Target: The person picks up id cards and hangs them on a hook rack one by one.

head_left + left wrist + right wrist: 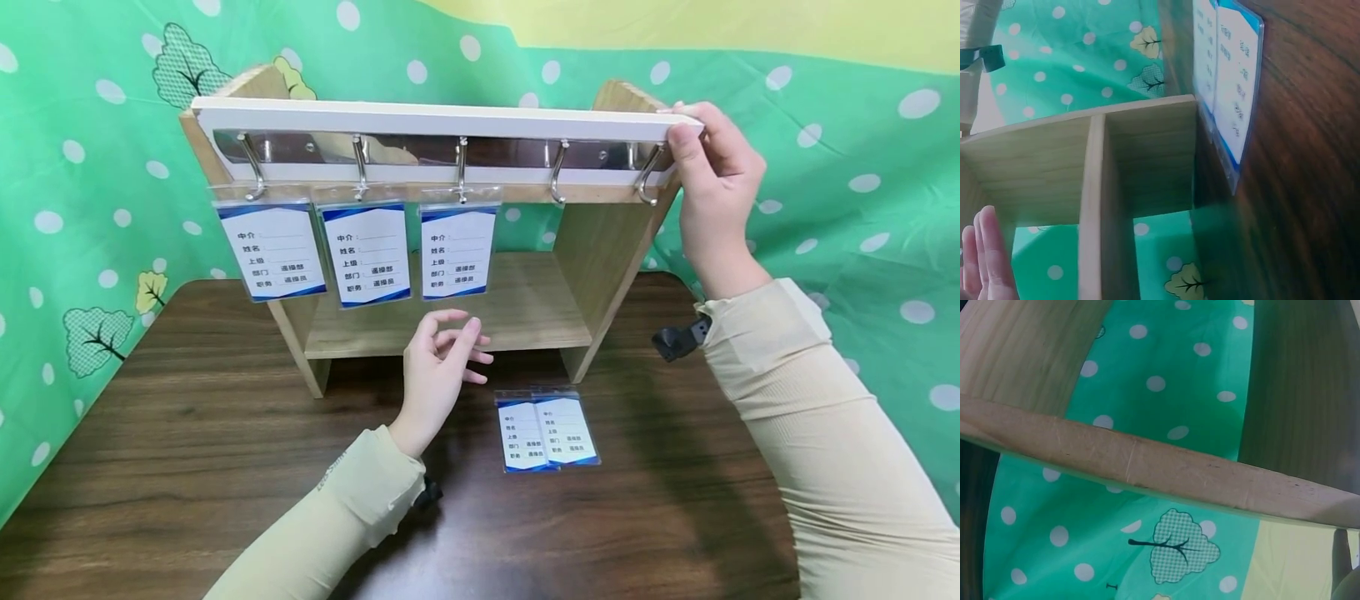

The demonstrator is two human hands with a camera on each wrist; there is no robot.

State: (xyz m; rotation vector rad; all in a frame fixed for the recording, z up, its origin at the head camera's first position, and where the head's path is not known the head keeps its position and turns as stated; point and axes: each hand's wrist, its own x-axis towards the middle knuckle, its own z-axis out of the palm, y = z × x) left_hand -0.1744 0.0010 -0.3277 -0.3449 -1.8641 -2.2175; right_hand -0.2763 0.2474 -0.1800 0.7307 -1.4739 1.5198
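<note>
My right hand grips the right end of a white hook rail, thumb on its front face. Along the rail's metal strip stand several hooks; three clear-sleeved badge cards hang from the left ones: the left card, the middle card and the right card. The two hooks nearest my right hand are bare. My left hand is in the air before the shelf, fingers loosely bent and holding nothing. To its right, two more badge cards lie overlapping on the table, upright to my view.
The hook rail sits across the front top of a wooden shelf unit, which stands on a dark wood table. Behind hangs a green cloth with white dots and tree prints. Black wrist straps show at the sleeves.
</note>
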